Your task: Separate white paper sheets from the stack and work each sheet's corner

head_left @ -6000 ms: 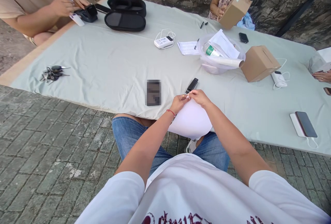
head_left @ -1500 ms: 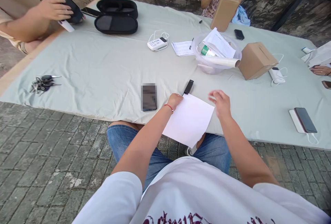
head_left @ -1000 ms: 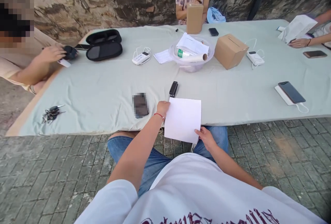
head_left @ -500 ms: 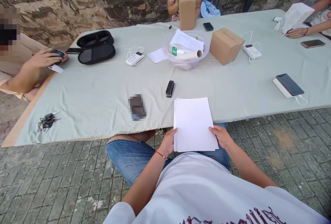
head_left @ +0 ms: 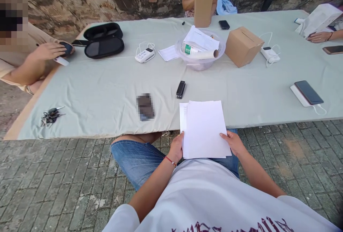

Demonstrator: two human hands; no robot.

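Observation:
A small stack of white paper sheets (head_left: 205, 128) is held over my lap, its far end reaching over the table's front edge. My left hand (head_left: 176, 147) pinches the stack's left edge, thumb on top. On the opposite edge, my right hand (head_left: 233, 142) grips the paper with its thumb above and the other fingers underneath, mostly hidden. The sheets are not lined up: a lower one with faint print sticks out on the left. Just beyond the paper lies a black stapler (head_left: 180, 89) on the cloth.
On the cloth-covered table (head_left: 107, 92) lie keys (head_left: 50, 116), a blurred dark item (head_left: 145, 107), an open black case (head_left: 104, 48), a plastic bowl (head_left: 180, 57) with papers, a cardboard box (head_left: 242, 48) and a phone (head_left: 309, 92) on a power bank. Other people sit at the left, far side and right.
The upper sheets have shifted right against the lower one, so more of its printed left strip shows. Both hands still hold the edges. The camera view has turned slightly.

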